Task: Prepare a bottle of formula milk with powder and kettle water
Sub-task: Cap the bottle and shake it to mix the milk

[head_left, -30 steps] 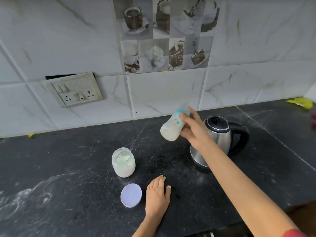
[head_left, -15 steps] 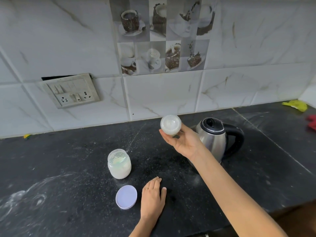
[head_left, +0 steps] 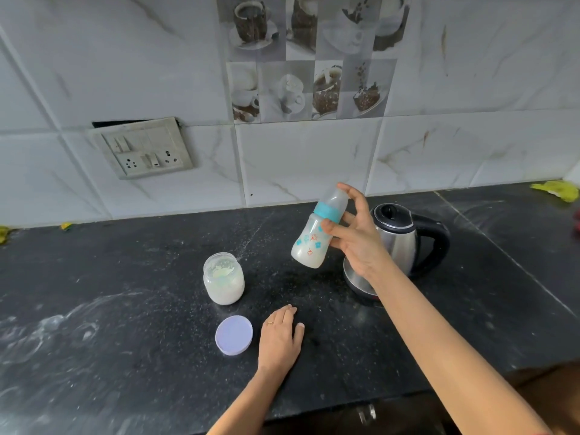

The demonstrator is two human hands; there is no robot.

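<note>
At the near edge of the black speckled stone counter (head_left: 125,293), the L hand (head_left: 281,337) lies palm down, fingers straight and together, flat on the stone and holding nothing; a ring shows on one finger. Just beside it to the left lies a round lilac plastic lid (head_left: 234,334), flat and not touching the hand. Further back stands a clear, open jar of white powder (head_left: 223,277), upright, approx. two-thirds full, w/ powder dust scattered on the stone around it. To the right and above the counter, the R hand (head_left: 357,237) grips a small clear baby bottle w/ teal collar (head_left: 310,243): thumb curled on the near side, index tip on the capped top, other fingers behind. It's tilted, base low and to the left, top up and away, w/ white milk pooled in the base end. Behind the wrist sits a stainless steel kettle w/ black lid and handle (head_left: 405,246), upright, lid shut. Beyond is a white marble-look tiled wall w/ a grey switch and socket plate (head_left: 144,149) at left and coffee-cup picture tiles (head_left: 309,58) above. A yellow cloth (head_left: 558,190) lies far right at the back.
</note>
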